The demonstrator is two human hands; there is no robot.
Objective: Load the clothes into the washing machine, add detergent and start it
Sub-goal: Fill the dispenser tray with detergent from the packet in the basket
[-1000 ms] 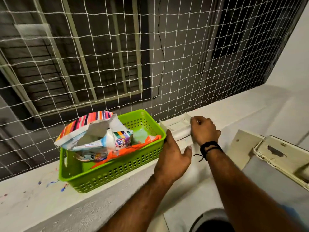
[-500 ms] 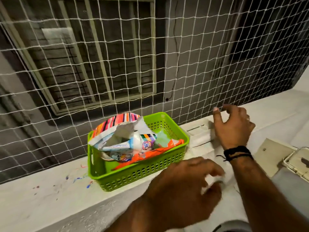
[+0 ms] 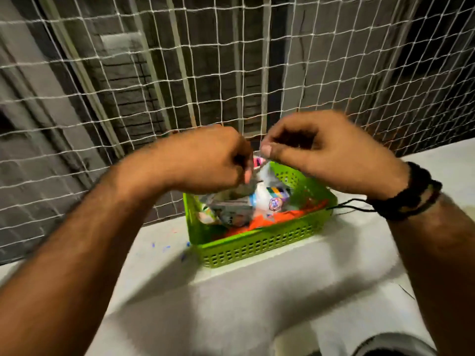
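One green basket (image 3: 259,246) on the white ledge (image 3: 257,299), one opened detergent packet (image 3: 262,199) sitting in it on top of something orange (image 3: 270,220). Two hands over it: left hand (image 3: 205,163) and right hand (image 3: 331,158) both have fingers curled, pinching the packet's top edge, though it's blurry. White netting (image 3: 205,73) right behind the basket, one black wristband (image 3: 408,194) on the right wrist.

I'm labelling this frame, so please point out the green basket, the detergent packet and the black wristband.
green basket (image 3: 257,249), head view, on its front wall.
detergent packet (image 3: 267,199), head view, on its white printed face.
black wristband (image 3: 408,192), head view, on the band at the right wrist.
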